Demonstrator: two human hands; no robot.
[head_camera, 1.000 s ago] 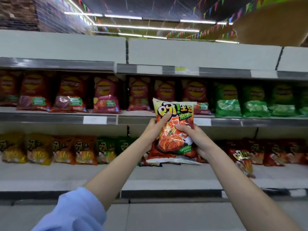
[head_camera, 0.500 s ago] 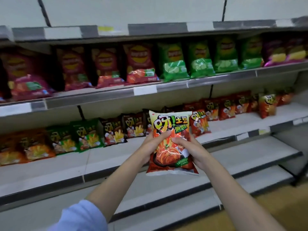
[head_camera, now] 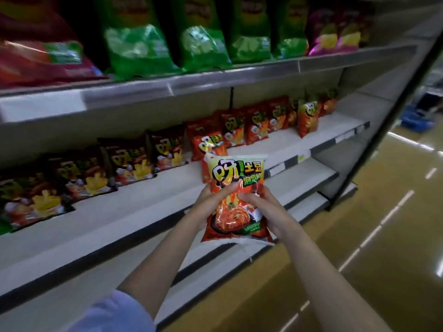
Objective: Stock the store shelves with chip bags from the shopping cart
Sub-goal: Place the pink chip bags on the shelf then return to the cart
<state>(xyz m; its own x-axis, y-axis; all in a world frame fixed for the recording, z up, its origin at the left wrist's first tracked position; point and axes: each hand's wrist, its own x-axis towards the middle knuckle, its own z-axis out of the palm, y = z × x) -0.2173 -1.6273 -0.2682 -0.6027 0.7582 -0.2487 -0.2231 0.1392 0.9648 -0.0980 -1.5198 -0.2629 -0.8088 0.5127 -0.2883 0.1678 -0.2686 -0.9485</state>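
Running across the whole view, the store shelving stood in tiers, slanting away to the right beside a glossy yellow floor. The top shelf carried a row of green chip bags, with red bags at the left and purple ones at the far right. The middle shelf held a back row of dark bags to the left and orange-red bags to the right, with bare white board along its front. The lower shelves showed bare board. One orange chip bag was held upright in the air in front of the middle shelf's edge, just before the orange-red row and not resting on any shelf. The left hand gripped its left side, thumb curled across the printed front. The right hand gripped its right side, fingers bent over the front; those behind the bag could not be seen. A light blue sleeve covered the left upper arm.
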